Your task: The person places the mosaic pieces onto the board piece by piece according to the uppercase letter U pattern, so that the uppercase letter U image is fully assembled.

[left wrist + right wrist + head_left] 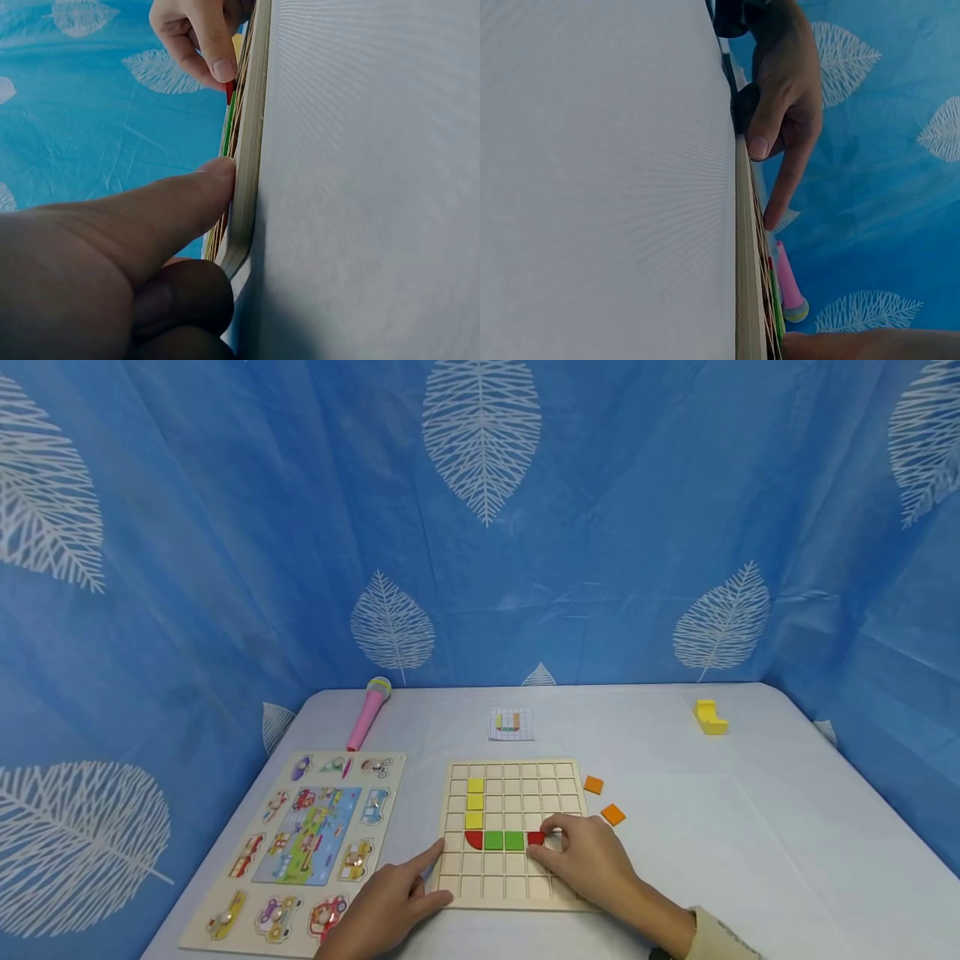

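Observation:
A wooden grid board (516,887) lies on the table in front of me. My right hand (594,862) pinches a red tile (535,838) between thumb and forefinger, over the right end of a tile row. In that row are two green tiles (503,841) and a red quarter-round tile (475,839); a column of three yellow tiles (475,802) rises above its left end. My left hand (393,900) rests at the board's lower left, its forefinger and thumb stretched out against the edge. In the left wrist view the thumb (172,206) presses the board's rim.
Two orange tiles (603,800) lie right of the board. Behind it sits a small pattern card (512,724). A vehicle puzzle board (300,827) and a pink toy microphone (369,714) are on the left. A yellow block (709,717) stands at the back right.

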A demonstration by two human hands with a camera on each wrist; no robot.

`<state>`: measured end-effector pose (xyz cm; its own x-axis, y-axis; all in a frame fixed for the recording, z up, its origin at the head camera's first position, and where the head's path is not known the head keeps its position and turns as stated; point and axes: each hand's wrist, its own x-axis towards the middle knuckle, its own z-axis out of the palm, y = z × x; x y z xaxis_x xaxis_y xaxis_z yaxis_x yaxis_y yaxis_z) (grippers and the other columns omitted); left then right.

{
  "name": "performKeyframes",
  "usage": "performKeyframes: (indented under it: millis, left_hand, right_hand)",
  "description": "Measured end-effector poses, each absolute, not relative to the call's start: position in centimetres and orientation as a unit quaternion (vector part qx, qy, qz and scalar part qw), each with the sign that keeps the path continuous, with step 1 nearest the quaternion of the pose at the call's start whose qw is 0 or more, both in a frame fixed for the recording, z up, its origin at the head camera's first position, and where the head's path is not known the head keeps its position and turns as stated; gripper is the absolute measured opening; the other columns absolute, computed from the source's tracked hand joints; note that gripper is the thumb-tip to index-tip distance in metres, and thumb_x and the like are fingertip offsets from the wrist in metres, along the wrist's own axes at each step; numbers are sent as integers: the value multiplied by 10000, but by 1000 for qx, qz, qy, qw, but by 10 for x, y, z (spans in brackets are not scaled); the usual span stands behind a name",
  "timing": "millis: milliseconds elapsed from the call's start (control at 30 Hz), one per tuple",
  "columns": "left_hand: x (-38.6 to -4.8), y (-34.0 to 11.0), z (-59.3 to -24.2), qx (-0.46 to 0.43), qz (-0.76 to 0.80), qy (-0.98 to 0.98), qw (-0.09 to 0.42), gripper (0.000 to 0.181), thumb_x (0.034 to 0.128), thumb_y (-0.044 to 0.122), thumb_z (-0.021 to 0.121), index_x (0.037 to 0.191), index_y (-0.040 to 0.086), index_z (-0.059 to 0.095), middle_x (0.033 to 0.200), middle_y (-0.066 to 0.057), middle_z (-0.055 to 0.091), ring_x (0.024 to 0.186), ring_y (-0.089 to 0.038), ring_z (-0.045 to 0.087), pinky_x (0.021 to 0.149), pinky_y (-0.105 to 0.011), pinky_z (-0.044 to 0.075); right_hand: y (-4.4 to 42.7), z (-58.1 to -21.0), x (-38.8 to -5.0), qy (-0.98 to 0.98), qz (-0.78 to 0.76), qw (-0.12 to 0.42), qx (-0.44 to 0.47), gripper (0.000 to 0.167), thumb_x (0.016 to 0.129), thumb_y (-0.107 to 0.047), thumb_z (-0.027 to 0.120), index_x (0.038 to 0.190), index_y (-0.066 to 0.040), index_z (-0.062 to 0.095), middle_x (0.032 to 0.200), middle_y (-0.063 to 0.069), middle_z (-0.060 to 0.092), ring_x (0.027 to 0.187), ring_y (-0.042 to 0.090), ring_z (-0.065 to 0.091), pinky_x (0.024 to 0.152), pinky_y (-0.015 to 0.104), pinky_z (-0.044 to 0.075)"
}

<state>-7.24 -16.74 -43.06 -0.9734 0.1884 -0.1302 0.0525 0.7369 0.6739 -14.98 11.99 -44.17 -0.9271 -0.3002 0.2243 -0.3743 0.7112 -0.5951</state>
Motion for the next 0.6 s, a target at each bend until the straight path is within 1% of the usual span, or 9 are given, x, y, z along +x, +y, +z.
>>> performKeyframes:
  millis: [233,300,467,600]
  left_hand:
    - [-72,-169,-431,69,354,928,95,750,920,473,735,1522,91,501,606,101,496,493,-52,391,479,-258,329]
    - [-71,-169,-430,69,352,929,94,748,922,473,732,1522,91,500,605,102,494,492,-51,390,477,-255,325]
    - [-71,-169,-430,74,357,927,94,745,929,465,727,1527,90,492,601,102,496,488,-49,393,476,-253,325]
    - [-71,-169,-430,77,360,925,93,743,930,465,726,1529,93,491,597,104,496,486,-46,392,475,-253,329]
  right_hand:
    - [117,-443,-149,-925,317,77,195,223,771,-377,890,869,-246,739,482,-179,375,463,-2,355,468,220,288]
    - [116,-443,-150,-923,317,82,199,220,771,-360,894,869,-239,738,483,-180,375,460,-2,358,464,221,291]
    - [117,-444,-151,-925,310,86,201,207,775,-329,890,877,-224,742,474,-187,372,455,-8,364,459,220,300]
    - [118,-444,-149,-926,311,79,198,206,785,-333,885,901,-213,763,476,-179,377,452,-9,357,455,217,293]
